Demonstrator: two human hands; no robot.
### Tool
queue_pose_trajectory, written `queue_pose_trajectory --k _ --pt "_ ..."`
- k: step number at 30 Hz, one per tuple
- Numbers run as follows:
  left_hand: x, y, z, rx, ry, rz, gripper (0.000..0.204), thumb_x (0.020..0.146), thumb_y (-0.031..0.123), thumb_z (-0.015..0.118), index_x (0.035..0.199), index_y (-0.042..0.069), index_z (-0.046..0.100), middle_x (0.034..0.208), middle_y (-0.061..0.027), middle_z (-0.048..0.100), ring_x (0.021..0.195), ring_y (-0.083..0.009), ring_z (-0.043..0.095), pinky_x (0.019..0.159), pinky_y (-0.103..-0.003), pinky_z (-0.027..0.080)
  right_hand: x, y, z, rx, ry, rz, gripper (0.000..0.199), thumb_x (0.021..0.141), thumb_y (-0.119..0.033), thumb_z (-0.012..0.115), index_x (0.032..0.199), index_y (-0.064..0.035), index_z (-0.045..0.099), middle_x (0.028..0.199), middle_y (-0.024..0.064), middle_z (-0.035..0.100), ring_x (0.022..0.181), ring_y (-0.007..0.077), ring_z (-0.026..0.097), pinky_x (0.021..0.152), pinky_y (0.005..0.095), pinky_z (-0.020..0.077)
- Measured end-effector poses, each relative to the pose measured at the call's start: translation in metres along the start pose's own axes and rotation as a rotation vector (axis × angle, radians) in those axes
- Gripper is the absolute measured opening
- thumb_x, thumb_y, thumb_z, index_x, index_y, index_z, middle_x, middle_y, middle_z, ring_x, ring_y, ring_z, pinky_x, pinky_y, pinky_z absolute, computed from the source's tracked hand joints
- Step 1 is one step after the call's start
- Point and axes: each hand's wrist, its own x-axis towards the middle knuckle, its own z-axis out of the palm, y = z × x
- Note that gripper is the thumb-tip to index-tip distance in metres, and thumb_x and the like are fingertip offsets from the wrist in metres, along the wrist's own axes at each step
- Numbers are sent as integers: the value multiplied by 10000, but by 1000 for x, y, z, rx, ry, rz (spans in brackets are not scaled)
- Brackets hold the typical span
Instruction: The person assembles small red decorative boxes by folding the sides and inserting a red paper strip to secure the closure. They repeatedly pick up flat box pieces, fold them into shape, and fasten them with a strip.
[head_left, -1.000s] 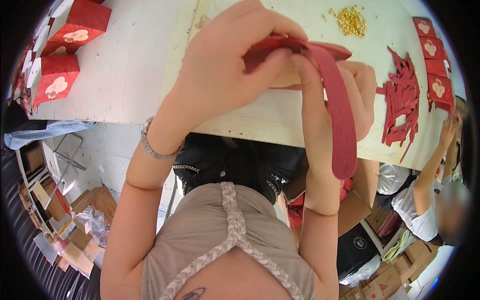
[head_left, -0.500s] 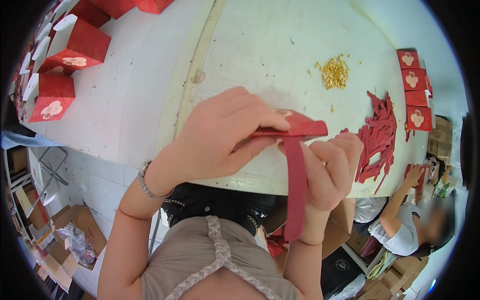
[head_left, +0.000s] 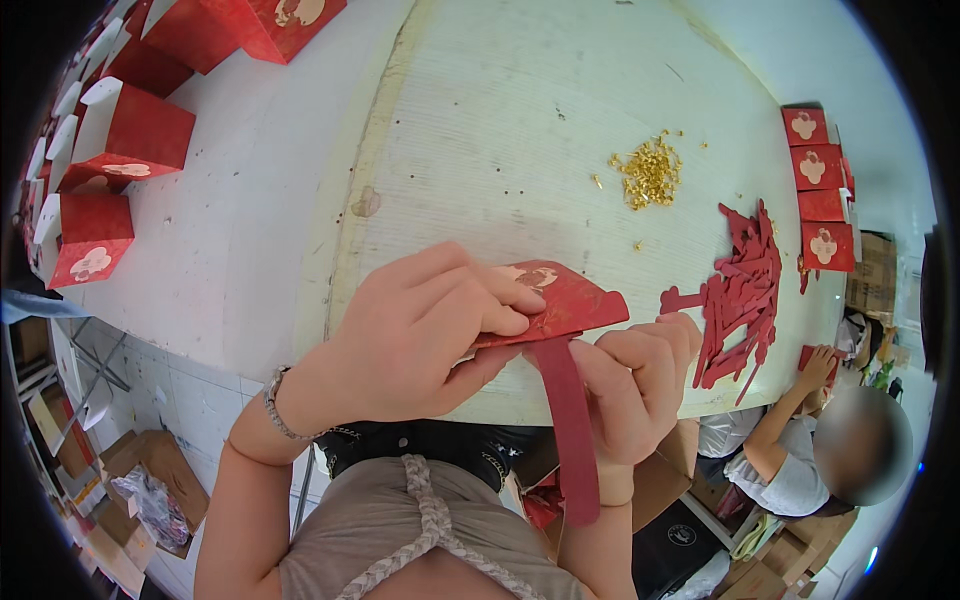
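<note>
Your L hand (head_left: 415, 335) has its grip closed on a red folded carton (head_left: 575, 295), thumb under, fingers on top, just above the worktop's (head_left: 270, 200) near edge. Dk red strap (head_left: 570, 440) hangs from the carton's underside. Your R hand (head_left: 640, 380) is at the strap's upper end, fingers curled; can't tell if its grip pinches it. Strap pile (head_left: 740, 300) to R, gold fasteners (head_left: 652, 175) beyond, approx. mid-worktop.
</note>
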Motion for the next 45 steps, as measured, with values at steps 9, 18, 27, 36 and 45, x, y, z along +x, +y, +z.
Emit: queue_pose_trajectory --k 9,18,27,36,45 --pt "1 2 -5 70 -96 81 308 661 -2 703 938 80 595 971 -46 686 681 -212 559 620 -304 456 13 15 0 194 -38 14 268 586 -163 791 824 -125 675 880 -10 629 815 194 553 771 363 377" --pt "3 8 -10 -3 -111 -99 332 710 58 727 1030 76 641 976 -49 687 762 -250 585 678 -326 466 14 25 15 300 84 -182 264 579 -122 788 809 -83 664 841 8 629 676 187 553 646 321 402" --pt "1 5 -4 87 13 70 279 722 101 737 984 46 660 1005 -98 702 761 -246 650 661 -299 513 7 23 21 286 169 -179 247 572 -112 789 785 -71 673 819 4 620 654 174 549 620 313 374" --pt "8 6 -14 -5 -133 -73 240 693 44 742 901 62 623 900 -78 676 758 -243 612 655 -319 481 8 24 20 304 137 -144 261 580 -75 798 794 -91 649 816 10 633 668 174 558 635 306 368" --pt "16 11 -19 11 -172 -112 249 714 114 756 909 61 610 859 -50 628 764 -237 592 652 -322 493 30 28 11 529 -155 -35 344 607 -18 788 892 -119 625 782 -30 640 688 172 534 725 286 372"
